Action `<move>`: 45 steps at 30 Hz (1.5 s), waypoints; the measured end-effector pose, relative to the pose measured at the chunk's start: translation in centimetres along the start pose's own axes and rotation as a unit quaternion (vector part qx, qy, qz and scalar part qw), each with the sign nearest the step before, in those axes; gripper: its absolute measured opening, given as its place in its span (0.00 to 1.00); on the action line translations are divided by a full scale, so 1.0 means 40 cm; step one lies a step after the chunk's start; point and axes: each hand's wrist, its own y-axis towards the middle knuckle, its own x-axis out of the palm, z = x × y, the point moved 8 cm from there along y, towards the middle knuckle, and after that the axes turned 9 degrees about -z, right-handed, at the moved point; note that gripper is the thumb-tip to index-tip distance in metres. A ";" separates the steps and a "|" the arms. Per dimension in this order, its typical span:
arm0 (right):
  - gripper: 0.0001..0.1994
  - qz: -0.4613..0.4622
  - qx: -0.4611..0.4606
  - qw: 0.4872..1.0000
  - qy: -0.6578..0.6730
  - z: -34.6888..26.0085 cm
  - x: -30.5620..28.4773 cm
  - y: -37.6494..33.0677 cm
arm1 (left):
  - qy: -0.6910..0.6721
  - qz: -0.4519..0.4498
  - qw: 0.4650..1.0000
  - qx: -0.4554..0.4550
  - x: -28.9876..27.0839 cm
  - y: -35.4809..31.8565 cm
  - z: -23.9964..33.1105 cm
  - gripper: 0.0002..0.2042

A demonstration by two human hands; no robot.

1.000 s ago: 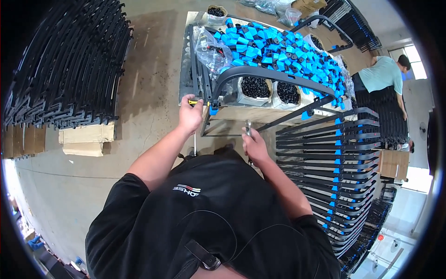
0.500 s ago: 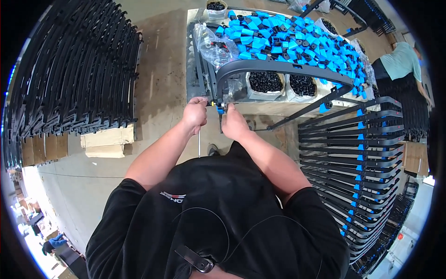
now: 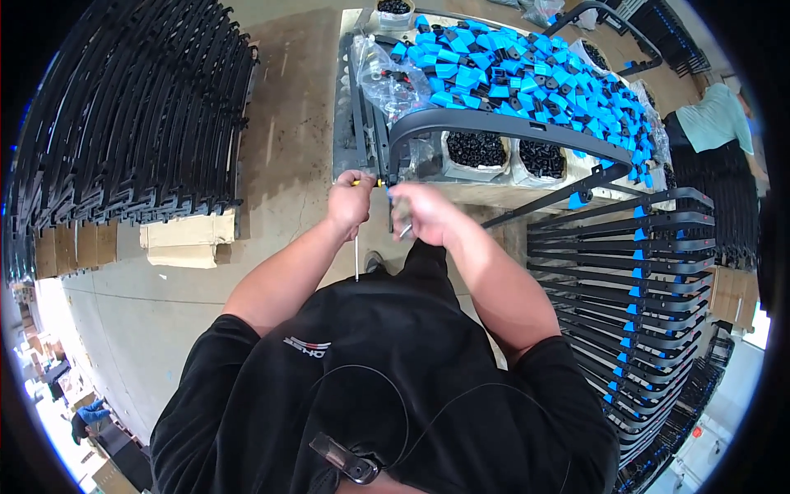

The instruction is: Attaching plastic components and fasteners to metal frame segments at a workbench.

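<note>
My left hand (image 3: 349, 202) is closed round a T-shaped tool. Its yellow grip shows at the fingers, and a thin metal shaft (image 3: 356, 257) points back toward me. Close to its right, my right hand (image 3: 426, 212) has its fingers curled about a small greyish, metallic-looking piece (image 3: 403, 226), smeared by motion. Both hands are at the near lower end of a curved black metal frame (image 3: 494, 123), which rests over the table's front edge. A bit of blue shows at that end between my hands; the fingers partly hide it.
A heap of blue and black plastic parts (image 3: 510, 78) covers the table (image 3: 485, 193). Two containers of small black parts (image 3: 476, 150) stand at its front, beside a clear plastic bag (image 3: 391, 82). Stacked black frames (image 3: 140, 115) rise left; frames with blue pieces (image 3: 617, 263) fill the right. A person (image 3: 712, 119) bends beyond.
My right hand has drawn back and turned away from the frame's end, now showing the greyish piece. My left hand stays near its place with the tool. The view has shifted slightly.
</note>
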 end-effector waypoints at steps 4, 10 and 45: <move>0.13 0.124 -0.016 0.960 -0.249 0.029 -0.046 0.025 | 0.030 0.013 0.999 0.008 0.014 -0.002 0.019 0.10; 0.09 -0.020 0.084 0.983 0.163 0.007 -0.002 -0.026 | 0.057 0.020 0.998 0.017 0.015 -0.013 0.022 0.11; 0.15 0.142 0.021 0.858 -0.493 0.040 -0.046 0.070 | 0.048 0.032 0.989 0.140 0.002 0.030 -0.026 0.08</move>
